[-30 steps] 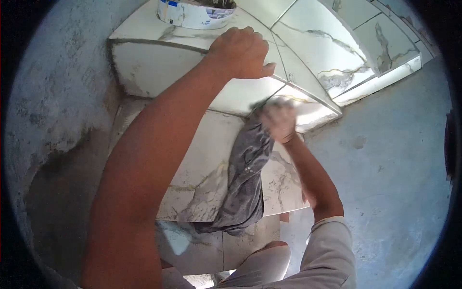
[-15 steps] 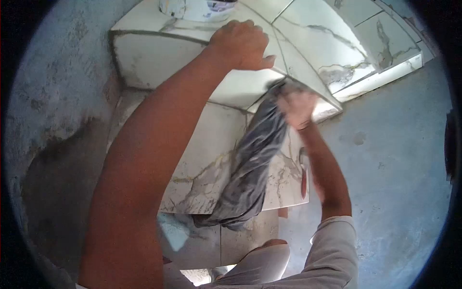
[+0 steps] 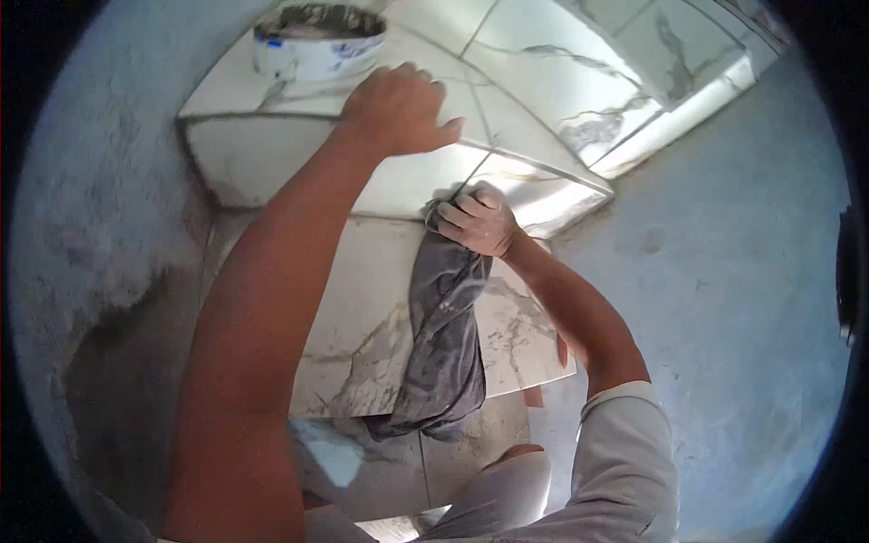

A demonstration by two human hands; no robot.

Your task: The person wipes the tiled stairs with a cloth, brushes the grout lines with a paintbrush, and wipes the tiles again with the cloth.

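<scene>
From right hand (image 3: 480, 222), grey cloth (image 3: 444, 339) runs lengthwise down step (image 3: 367, 303).

Obstructed views noted.
Grey cloth (image 3: 448, 335): upper end, twelve o'clock, partly covered by right hand (image 3: 482, 222). Dark object (image 3: 847, 281), three o'clock: cut off by edge, unidentifiable.

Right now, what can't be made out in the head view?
All in the head view:
Grey cloth: the part beneath the right hand is covered.
Left hand: palm hidden by its own back.
White tub: printing too small to read.
Reddish object: partly hidden behind the right forearm, so unidentifiable.
</scene>
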